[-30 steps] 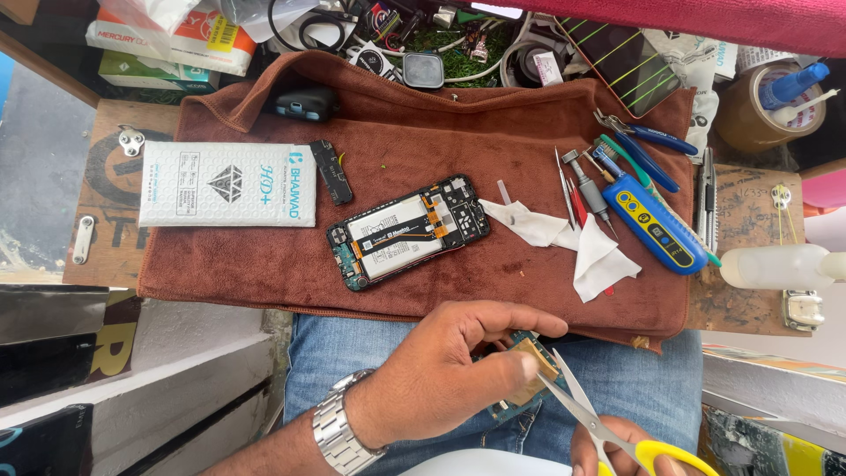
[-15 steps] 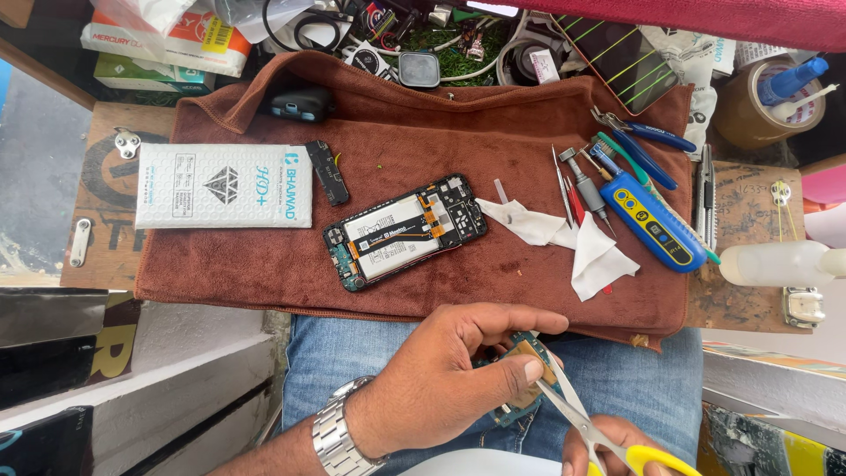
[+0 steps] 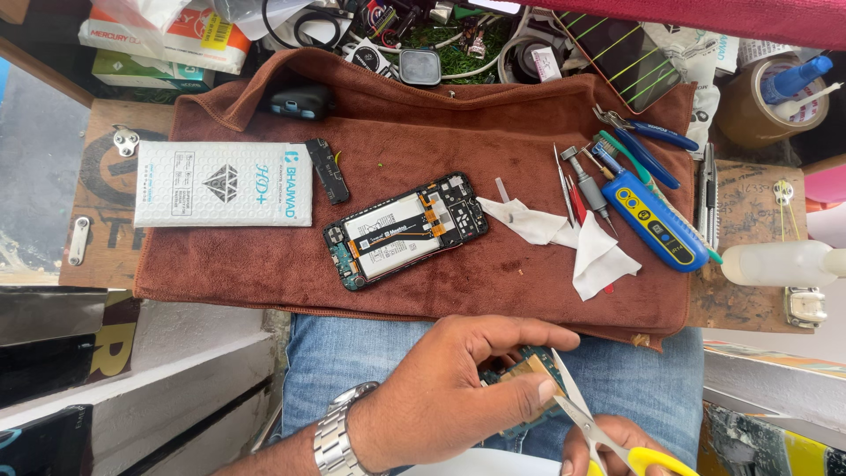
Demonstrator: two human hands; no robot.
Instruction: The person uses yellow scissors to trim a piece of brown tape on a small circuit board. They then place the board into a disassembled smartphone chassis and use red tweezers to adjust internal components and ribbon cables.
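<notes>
Left hand (image 3: 445, 401): pinches a small board (image 3: 527, 381) over the lap.
Right hand (image 3: 608, 445): grips scissors (image 3: 589, 421), blades at the board.
Phone (image 3: 405, 231): open, board out, not reassembled.

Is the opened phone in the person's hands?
No, the opened phone lies on the brown towel, while the hands work lower down over the lap.

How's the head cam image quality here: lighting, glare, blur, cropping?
Head view: even daylight, soft shadows on the brown towel; opened phone sharp; white bottle near blown out at the right edge; slight wide-angle bend at the borders; left hand in focus, right hand and scissors cropped by the bottom edge.
</notes>
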